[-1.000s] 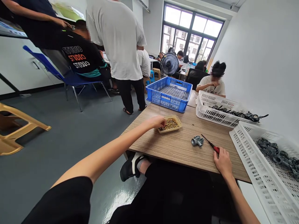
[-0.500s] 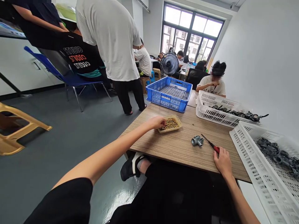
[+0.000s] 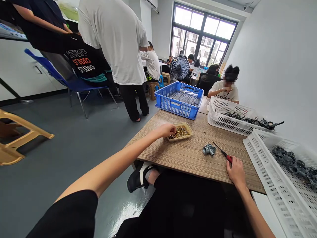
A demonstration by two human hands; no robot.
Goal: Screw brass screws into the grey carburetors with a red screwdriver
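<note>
My left hand [image 3: 166,129] reaches into the near edge of a small tan tray [image 3: 189,129] full of brass screws [image 3: 180,132]; its fingers are curled among the screws. My right hand [image 3: 235,171] rests on the wooden table [image 3: 183,157] with its fingers closed round the red handle of a screwdriver [image 3: 224,153], whose tip points up and left. A small grey metal part [image 3: 209,149] lies on the table just left of the screwdriver tip, apart from both hands.
A blue crate [image 3: 179,98] stands at the table's far end. Two white crates [image 3: 228,115] [image 3: 279,185] with dark metal parts line the right side. A seated person [image 3: 226,89] works beyond. People stand at the left by a blue chair [image 3: 74,84]. A fan [image 3: 179,67] stands behind.
My hands have stayed where they were. The standing person in the white shirt has shifted a little to the left.
</note>
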